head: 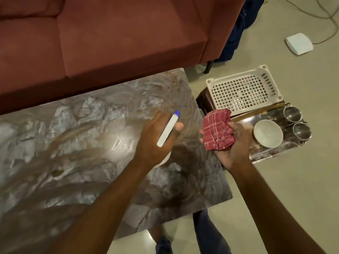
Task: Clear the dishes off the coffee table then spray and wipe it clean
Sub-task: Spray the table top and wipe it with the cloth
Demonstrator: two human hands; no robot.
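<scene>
The marbled grey-brown coffee table [73, 134] bears no dishes, and faint streaks show on its top. Over its right part my left hand [152, 143] grips a white spray bottle [167, 131] whose blue nozzle points away toward the sofa. Just past the table's right edge my right hand [233, 151] holds a bunched red checked cloth [217, 131]. A white bowl [267, 132] and two steel cups [292, 113] [301, 131] sit on a low shiny side table [271, 154] to the right.
A red-brown sofa [110, 33] runs along the table's far side. A white perforated basket [242, 88] rests behind the bowl. On the floor at the far right lie a white box [299, 44] and cables. My legs stand at the table's near right corner.
</scene>
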